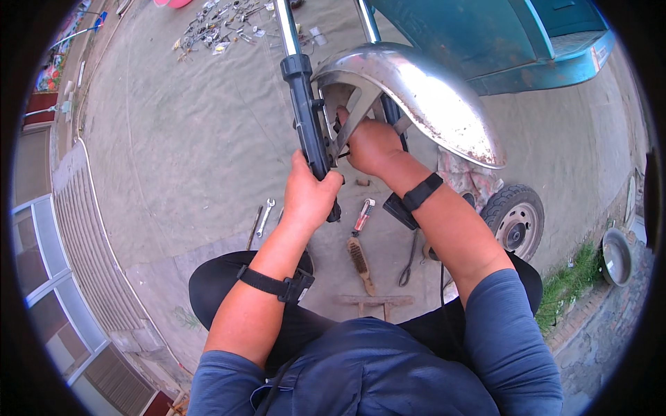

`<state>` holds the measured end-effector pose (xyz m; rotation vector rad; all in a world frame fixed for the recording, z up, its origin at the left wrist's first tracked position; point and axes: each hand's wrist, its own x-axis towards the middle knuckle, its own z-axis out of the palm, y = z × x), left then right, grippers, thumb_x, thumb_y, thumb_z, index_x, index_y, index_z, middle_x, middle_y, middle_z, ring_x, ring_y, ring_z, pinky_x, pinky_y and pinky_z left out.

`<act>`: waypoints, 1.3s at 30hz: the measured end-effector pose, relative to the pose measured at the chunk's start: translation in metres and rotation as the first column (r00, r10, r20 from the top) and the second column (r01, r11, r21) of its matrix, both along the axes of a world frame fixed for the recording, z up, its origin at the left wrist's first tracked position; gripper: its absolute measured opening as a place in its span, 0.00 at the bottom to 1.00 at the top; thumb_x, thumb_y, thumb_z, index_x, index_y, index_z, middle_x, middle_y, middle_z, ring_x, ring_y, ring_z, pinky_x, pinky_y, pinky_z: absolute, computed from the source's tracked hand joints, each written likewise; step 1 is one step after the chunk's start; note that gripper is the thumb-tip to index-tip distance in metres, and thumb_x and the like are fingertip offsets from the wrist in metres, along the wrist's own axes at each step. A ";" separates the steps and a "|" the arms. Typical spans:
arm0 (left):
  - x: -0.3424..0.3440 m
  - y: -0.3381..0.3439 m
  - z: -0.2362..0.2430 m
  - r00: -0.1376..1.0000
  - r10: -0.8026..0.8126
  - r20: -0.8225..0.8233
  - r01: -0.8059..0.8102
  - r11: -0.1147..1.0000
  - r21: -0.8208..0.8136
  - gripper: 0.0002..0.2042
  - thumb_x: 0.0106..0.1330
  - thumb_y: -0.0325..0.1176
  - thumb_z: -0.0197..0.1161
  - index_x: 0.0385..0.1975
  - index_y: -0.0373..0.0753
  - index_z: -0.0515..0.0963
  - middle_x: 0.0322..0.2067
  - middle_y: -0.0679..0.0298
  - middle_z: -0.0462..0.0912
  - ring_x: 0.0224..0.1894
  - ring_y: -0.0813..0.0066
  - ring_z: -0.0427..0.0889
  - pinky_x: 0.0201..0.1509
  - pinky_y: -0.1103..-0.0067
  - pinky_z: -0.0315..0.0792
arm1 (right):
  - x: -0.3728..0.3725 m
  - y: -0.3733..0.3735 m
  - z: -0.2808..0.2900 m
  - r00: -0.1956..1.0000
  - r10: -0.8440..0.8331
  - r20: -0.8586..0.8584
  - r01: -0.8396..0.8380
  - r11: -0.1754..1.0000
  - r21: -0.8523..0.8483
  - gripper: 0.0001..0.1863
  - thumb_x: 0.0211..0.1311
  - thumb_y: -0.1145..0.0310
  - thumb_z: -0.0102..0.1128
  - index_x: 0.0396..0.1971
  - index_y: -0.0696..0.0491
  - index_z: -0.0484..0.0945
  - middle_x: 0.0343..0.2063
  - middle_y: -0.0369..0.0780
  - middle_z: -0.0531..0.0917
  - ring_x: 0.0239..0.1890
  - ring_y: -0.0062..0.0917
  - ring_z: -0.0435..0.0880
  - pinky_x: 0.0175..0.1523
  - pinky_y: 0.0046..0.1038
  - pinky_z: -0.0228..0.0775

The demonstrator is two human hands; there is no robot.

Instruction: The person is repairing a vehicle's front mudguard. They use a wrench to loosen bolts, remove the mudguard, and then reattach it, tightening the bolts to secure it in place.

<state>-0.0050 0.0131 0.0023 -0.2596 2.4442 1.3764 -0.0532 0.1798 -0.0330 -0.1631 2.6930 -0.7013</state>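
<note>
Closest to us, our left hand is closed around the lower part of the black fork leg, while our right hand is partly curled at the fender bracket; its fingertips are partly hidden, so we cannot tell whether it grips anything. The fork leg slants up and away in front of us, over the ground, with the chrome fender to its right. We judge the assembly heavy and stiff, likely to swing if held at one end. The black leg looks the surest hold; the polished tube above would probably slip, and the fender's rust-specked rim, thin by its look, could dent or scratch, so we would rather take the bracket. Beyond lie a wire brush and a wrench, then a wheel and, farther, a teal vehicle body.
</note>
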 end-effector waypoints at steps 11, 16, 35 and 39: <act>0.000 -0.002 -0.003 0.998 0.001 0.061 -0.005 0.998 0.055 0.23 0.58 0.31 0.63 0.52 0.30 0.68 0.31 0.59 0.78 0.31 0.70 0.78 0.38 0.72 0.75 | -0.010 0.009 -0.015 0.983 0.183 -0.012 -0.182 0.982 0.045 0.41 0.49 0.71 0.68 0.66 0.52 0.63 0.36 0.47 0.85 0.39 0.46 0.87 0.40 0.45 0.79; 0.001 0.000 -0.001 0.999 0.015 0.047 -0.020 0.996 0.088 0.22 0.57 0.32 0.63 0.49 0.30 0.67 0.28 0.57 0.78 0.28 0.66 0.80 0.35 0.69 0.75 | -0.015 0.011 -0.013 0.973 0.229 0.031 -0.230 0.973 0.006 0.34 0.48 0.71 0.69 0.58 0.53 0.68 0.36 0.48 0.85 0.40 0.47 0.86 0.41 0.45 0.79; 0.000 -0.002 -0.007 0.999 0.012 0.036 -0.014 0.999 0.044 0.26 0.56 0.32 0.65 0.53 0.27 0.67 0.30 0.56 0.80 0.30 0.66 0.82 0.37 0.70 0.77 | 0.006 -0.005 -0.002 0.999 -0.008 -0.038 0.012 0.997 0.080 0.29 0.57 0.78 0.58 0.62 0.53 0.70 0.44 0.52 0.83 0.46 0.46 0.86 0.48 0.43 0.80; 0.000 -0.002 -0.011 0.999 0.031 0.009 -0.032 0.998 0.052 0.24 0.57 0.32 0.65 0.51 0.28 0.68 0.30 0.54 0.81 0.30 0.65 0.82 0.38 0.68 0.77 | 0.006 -0.008 -0.018 0.995 -0.046 -0.090 0.055 0.993 0.100 0.34 0.53 0.76 0.63 0.64 0.47 0.70 0.41 0.51 0.83 0.41 0.46 0.88 0.43 0.44 0.81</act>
